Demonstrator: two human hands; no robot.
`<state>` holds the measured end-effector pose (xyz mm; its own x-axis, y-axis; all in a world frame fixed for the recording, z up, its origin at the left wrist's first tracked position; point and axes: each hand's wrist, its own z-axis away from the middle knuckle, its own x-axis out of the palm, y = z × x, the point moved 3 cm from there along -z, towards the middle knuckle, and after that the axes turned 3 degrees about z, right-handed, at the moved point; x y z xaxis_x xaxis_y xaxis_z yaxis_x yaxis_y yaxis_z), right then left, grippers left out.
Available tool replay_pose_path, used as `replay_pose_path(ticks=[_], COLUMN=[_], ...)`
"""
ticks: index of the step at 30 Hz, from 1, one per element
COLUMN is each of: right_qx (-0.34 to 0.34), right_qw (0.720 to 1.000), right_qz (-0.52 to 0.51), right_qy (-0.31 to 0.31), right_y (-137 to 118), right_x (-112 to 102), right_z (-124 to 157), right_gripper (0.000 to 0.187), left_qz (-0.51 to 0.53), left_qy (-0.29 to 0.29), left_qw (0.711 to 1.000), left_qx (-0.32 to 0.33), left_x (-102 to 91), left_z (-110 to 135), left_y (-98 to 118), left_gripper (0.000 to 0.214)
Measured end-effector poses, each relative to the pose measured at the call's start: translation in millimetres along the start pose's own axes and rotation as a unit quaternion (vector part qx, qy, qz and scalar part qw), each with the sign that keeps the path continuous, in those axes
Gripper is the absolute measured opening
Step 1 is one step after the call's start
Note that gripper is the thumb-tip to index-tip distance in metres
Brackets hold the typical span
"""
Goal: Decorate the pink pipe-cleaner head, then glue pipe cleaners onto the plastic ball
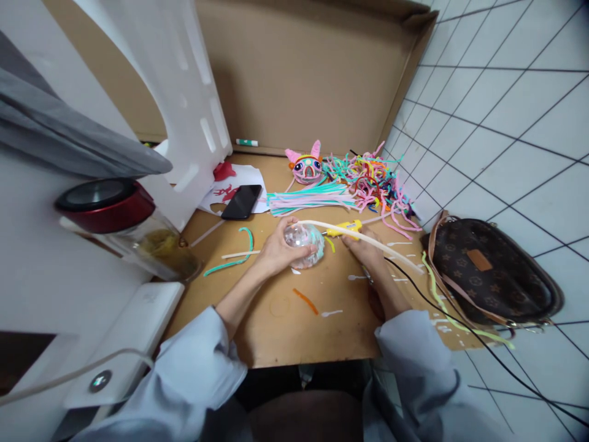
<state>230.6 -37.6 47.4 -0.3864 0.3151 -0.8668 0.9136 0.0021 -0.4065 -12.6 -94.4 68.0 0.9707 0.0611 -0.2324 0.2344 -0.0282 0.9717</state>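
Observation:
My left hand (278, 248) is wrapped round a clear plastic ball (298, 236) whose right side is covered with teal and pale fuzzy strips. From the top of the ball a cream pipe cleaner (377, 242) arcs off to the right, over my right hand. In my right hand (363, 248) is a yellow glue gun (344, 229), its nozzle pointing left at the covered side of the ball; whether it touches cannot be made out. Below the hands lies a short orange pipe cleaner (305, 301). A curved teal pipe cleaner (246, 245) rests left of the ball.
Behind the hands are a bundle of pipe cleaners (313, 199), a tangled heap of them (372, 181), a pink eared figure (307, 167) and a black phone (242, 202). A glass bottle (161, 245) stands left, a brown handbag (492, 270) right. The black cord (414, 283) trails rightward.

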Motion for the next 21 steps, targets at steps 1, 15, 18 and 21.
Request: replay_pose_path(ticks=[1,15,18,21], right_qx=[-0.01,-0.317,-0.331,-0.365], right_qw=[1.0,0.918,0.904,0.875], right_qz=[0.016,-0.223,-0.246,-0.281], right_qy=[-0.009,0.08,0.115,0.147], right_y=[0,-67,-76,-77], right_x=[3,-45,-48,-50], right_z=[1,43,54,58], right_gripper=[0.025,0.032,0.021,0.018], left_qz=[0.0,-0.09,-0.134,-0.168], left_qy=[-0.002,-0.011,-0.002,-0.003], left_qw=[1.0,0.995,0.99,0.985], left_qx=[-0.001,0.028,0.046,0.045], left_x=[0.2,3.3,5.0,6.4], left_z=[0,6,10,13], left_y=[1,4,7,10], left_gripper=[0.074,0.075,0.077,0.08])
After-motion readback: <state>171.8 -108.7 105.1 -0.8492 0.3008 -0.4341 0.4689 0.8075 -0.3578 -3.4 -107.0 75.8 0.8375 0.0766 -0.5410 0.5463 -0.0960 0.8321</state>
